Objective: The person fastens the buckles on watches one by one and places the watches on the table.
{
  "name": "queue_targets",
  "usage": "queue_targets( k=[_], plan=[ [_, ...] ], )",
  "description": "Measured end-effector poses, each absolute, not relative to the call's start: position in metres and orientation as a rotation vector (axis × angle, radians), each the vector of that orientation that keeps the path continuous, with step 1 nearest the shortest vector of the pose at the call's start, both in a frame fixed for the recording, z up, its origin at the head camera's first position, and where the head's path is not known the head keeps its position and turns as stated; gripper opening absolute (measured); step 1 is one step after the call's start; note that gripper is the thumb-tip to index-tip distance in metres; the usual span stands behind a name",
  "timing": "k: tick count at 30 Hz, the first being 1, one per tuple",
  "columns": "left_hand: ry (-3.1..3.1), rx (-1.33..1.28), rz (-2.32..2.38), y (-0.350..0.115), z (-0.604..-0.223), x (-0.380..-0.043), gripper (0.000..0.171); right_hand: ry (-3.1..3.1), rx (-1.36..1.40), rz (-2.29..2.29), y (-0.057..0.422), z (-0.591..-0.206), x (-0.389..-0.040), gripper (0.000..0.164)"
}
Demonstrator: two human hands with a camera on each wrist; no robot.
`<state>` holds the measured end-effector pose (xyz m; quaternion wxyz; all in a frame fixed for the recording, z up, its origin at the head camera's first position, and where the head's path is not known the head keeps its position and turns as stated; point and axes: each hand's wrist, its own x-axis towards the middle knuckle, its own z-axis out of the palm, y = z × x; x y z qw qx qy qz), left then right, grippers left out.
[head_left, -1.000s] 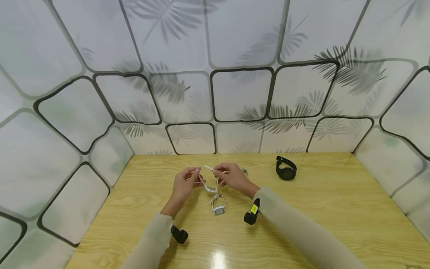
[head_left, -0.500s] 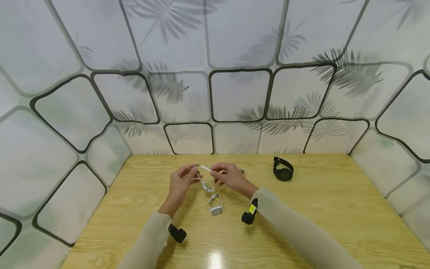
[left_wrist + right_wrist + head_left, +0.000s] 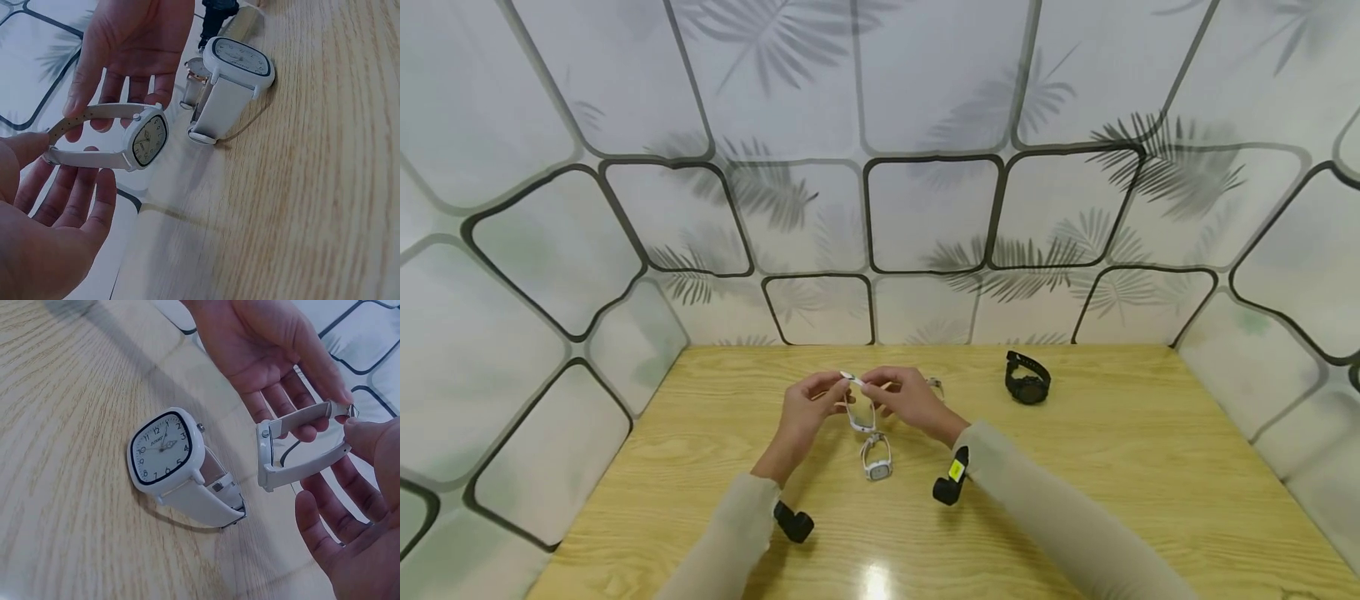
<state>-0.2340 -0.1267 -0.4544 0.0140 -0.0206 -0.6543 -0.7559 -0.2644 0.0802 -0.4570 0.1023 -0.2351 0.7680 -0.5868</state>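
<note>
Between both hands hangs a white wristwatch (image 3: 862,424), held up by its strap ends with the squarish dial (image 3: 149,140) at the bottom of the loop. My left hand (image 3: 803,414) pinches the buckle end (image 3: 350,411). The other strap piece (image 3: 103,112), with holes in it, is pinched by the thumb and fingers of my right hand (image 3: 913,397). Both strap ends meet at the fingertips, which partly hide them. Close below, a second white wristwatch (image 3: 164,449) rests on the table with its strap fastened into a loop.
A small watch (image 3: 196,70) with a pale strap stands behind my right hand, mostly hidden in the head view. Farther right on the wooden table (image 3: 1120,467) lies a black watch (image 3: 1028,389). A patterned cloth wall (image 3: 925,308) closes the back and sides.
The two strap ends, apart a second ago, have come together, and the right hand has moved closer to the left. The view has shifted slightly; the other watches stay put.
</note>
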Motion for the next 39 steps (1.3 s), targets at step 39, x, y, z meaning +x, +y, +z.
queue_targets(
  k=[39],
  plan=[
    [-2.082, -0.074, -2.379, -0.124, -0.4494, -0.2305, 0.021, 2.221, -0.653, -1.721, 0.0847, -0.46, -0.2611, 0.024]
  ],
)
